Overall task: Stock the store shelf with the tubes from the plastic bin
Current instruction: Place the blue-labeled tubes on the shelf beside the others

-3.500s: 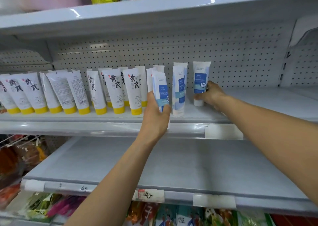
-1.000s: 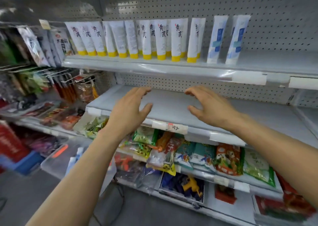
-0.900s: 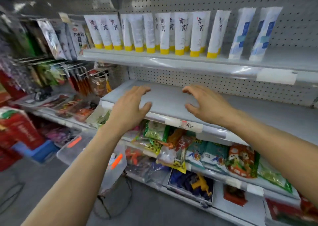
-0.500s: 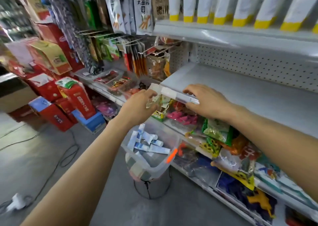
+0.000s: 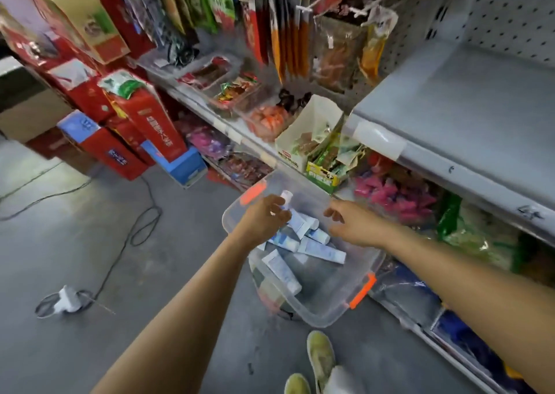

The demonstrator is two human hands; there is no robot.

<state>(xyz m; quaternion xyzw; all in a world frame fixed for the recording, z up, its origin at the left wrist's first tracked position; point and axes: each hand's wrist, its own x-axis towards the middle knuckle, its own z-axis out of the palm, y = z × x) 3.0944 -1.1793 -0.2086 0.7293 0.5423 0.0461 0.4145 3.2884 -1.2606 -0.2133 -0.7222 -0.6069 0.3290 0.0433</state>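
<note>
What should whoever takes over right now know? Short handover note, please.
Left hand: down at the plastic bin, fingers curled by a white-capped tube; a firm grip is not clear.
Right hand: open over the bin, holding nothing.
Tubes: several lie loose in the bin.
Done: cannot tell; no stocked tubes are in view.
Left: lift the tubes out and stand them on the store shelf; a grey shelf shows at upper right.

Grey floor [image 5: 60, 243] beside the shelf [image 5: 465, 108] carries red boxes [image 5: 144, 123], black cable [image 5: 120, 243] and white plug [image 5: 67, 302].
</note>
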